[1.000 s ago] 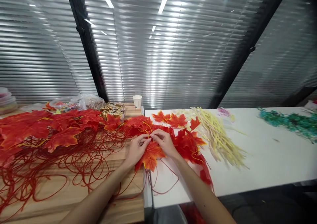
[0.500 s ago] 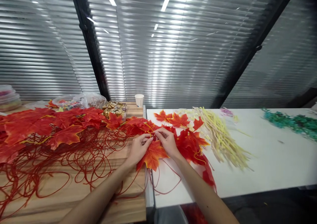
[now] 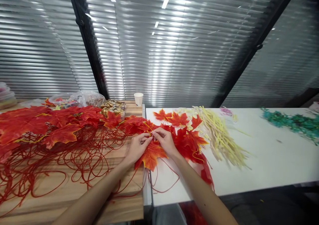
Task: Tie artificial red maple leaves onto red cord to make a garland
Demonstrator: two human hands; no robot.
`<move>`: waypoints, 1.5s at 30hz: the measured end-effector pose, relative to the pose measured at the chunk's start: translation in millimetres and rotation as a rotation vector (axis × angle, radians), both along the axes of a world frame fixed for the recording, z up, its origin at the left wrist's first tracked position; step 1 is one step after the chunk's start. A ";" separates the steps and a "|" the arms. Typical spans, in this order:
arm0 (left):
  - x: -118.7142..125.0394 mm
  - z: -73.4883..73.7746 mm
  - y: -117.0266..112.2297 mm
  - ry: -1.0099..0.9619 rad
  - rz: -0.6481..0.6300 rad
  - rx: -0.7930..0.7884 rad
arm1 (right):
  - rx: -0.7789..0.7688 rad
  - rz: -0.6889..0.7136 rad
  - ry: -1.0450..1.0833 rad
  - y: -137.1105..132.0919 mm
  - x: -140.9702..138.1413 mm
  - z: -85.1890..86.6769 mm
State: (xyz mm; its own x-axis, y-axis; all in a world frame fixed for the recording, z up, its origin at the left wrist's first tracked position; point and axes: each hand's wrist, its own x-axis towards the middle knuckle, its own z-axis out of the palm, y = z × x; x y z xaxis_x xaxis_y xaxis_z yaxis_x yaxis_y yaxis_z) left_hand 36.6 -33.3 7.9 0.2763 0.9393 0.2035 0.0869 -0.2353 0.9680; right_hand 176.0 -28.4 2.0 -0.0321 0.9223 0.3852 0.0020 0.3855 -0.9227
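Over the seam between two tables, my left hand (image 3: 137, 147) and my right hand (image 3: 164, 140) meet with thumbs and forefingers pinched together. Between the fingertips they hold the yellow stem of an artificial maple leaf garland; the exact pinch point is partly hidden. An orange-red maple leaf (image 3: 151, 154) hangs just below my fingers, between the wrists. More red leaves (image 3: 190, 140) of the garland lie beside my right hand. To the left spreads a big pile of red maple leaves (image 3: 62, 132), with tangled red cord (image 3: 84, 155) in front of it.
A wooden table (image 3: 124, 205) meets a white table (image 3: 269, 162). Behind stand a paper cup (image 3: 138, 99), gold foil packaging (image 3: 113, 108) and a plastic bag (image 3: 91, 99). Yellow strands (image 3: 221, 135) and green garland (image 3: 291, 120) lie to the right. Plastic tubs (image 3: 6, 96) sit far left.
The whole view has shifted slightly, so things sit a little further left and higher. Both hands keep their pinch at the same spot on the garland, with only slight finger movement.
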 end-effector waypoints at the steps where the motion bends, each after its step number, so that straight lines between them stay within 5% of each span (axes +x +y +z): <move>1: 0.0 -0.1 0.1 0.004 -0.001 0.004 | -0.002 0.005 0.001 0.0 -0.1 0.2; 22: -2.8 -4.2 3.8 0.057 0.008 0.024 | 0.191 -0.070 -0.243 -5.4 -1.5 4.4; 30: -1.5 -1.3 3.9 0.048 0.021 -0.017 | 0.097 -0.078 -0.175 -1.4 -2.2 0.6; 45: -3.8 0.0 -2.0 0.206 -0.039 0.150 | 0.052 -0.047 -0.196 -1.0 -1.2 1.4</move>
State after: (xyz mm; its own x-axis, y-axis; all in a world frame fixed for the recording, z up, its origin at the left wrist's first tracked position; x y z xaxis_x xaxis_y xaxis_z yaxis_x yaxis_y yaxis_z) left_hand 32.7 -35.3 7.9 0.3616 0.8907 0.2755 0.2671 -0.3821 0.8847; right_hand 174.7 -29.3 3.4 -0.0688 0.9034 0.4233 0.1989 0.4282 -0.8815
